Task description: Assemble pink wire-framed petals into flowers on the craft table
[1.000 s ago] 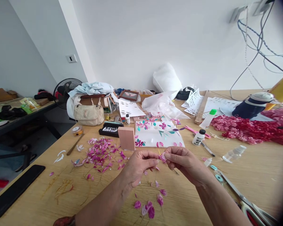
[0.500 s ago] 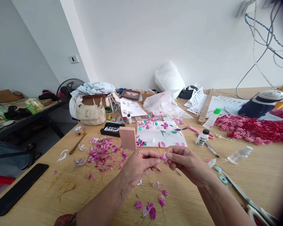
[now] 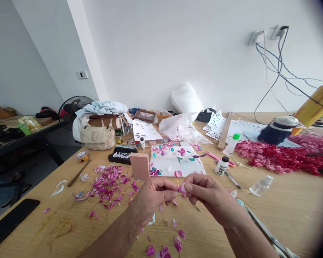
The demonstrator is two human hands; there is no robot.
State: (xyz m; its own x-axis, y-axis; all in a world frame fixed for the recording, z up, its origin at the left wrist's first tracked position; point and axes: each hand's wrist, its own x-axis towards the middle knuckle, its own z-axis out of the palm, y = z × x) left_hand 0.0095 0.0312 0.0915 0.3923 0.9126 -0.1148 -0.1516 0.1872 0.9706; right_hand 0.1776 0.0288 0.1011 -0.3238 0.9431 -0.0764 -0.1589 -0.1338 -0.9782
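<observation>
1. The wooden table (image 3: pixel 285 208) is lying cluttered. A dropped piece could be vanishing among the scattered petals (image 3: pixel 107 184) left of the hands.
2. The left hand (image 3: pixel 150 197) and right hand (image 3: pixel 210 195) are meeting above the table, each pinching with thumb and forefinger. Uneven pulling could be tearing what they share.
3. The small pink petal (image 3: pixel 182 189) is sitting between both sets of fingertips. It looks flimsy, so hard squeezing could be creasing it.
4. A thin stem (image 3: pixel 197 208) is poking out below the right hand. Loose fingers could be letting it slip.

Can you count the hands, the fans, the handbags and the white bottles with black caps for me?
Hands: 2, the left hand and the right hand, both pinching a pink flower
Fans: 1, the black fan
Handbags: 1, the beige handbag
Black-capped white bottles: 2, the far bottle and the near bottle
Total: 6
</observation>
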